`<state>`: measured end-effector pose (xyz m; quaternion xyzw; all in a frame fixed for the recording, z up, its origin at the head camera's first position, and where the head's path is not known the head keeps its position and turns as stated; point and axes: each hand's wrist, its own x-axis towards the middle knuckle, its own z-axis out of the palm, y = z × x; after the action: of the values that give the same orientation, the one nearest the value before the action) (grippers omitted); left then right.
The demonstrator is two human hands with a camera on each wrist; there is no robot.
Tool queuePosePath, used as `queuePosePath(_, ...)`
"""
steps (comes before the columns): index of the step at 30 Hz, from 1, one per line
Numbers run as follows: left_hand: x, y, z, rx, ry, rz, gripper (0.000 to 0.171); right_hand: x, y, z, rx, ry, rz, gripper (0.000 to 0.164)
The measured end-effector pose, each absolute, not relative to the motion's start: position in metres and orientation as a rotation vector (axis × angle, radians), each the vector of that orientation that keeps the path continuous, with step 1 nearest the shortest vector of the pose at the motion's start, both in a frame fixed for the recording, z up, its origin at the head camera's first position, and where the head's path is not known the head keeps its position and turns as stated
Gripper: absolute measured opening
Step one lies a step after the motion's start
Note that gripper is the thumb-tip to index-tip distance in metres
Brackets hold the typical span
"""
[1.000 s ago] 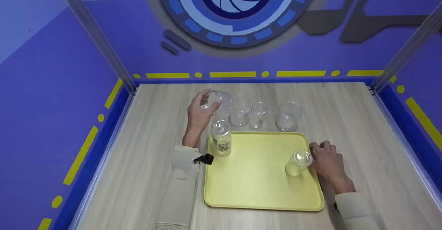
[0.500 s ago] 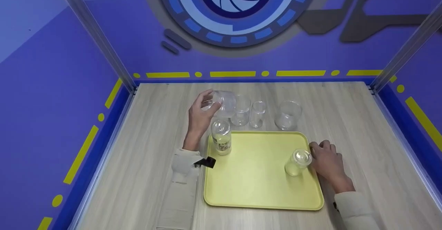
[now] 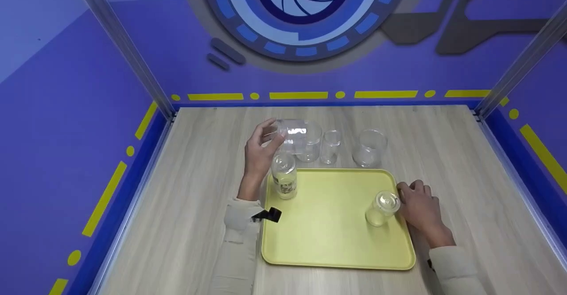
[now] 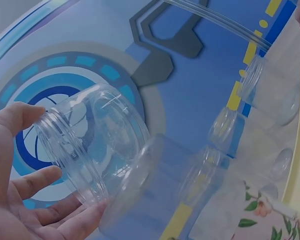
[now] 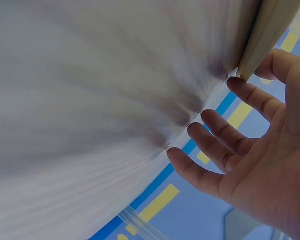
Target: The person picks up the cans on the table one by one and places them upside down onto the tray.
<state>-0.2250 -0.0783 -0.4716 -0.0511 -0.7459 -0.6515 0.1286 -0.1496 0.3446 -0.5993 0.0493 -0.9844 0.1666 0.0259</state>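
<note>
Yellow tray's (image 3: 332,242) printed jar (image 3: 285,182) stands near the left hand's (image 3: 260,155) container (image 3: 294,136).

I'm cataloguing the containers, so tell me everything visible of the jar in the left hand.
The jar is round and see-through, apparently glass or clear plastic. Its ringed neck carries no lid, and no label or contents show. The left hand grips it round the neck, on its side, mouth toward the palm, beyond the yellow tray. Whether anything else touches it is unclear.
</note>
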Motion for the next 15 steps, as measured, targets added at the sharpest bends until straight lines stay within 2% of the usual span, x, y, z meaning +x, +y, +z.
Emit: queuePosePath(15,-0.211,-0.073,-0.47,-0.168,-2.101,-1.998,0.059,-0.15,0.345,-0.599,0.146,-3.037,0.547,0.038)
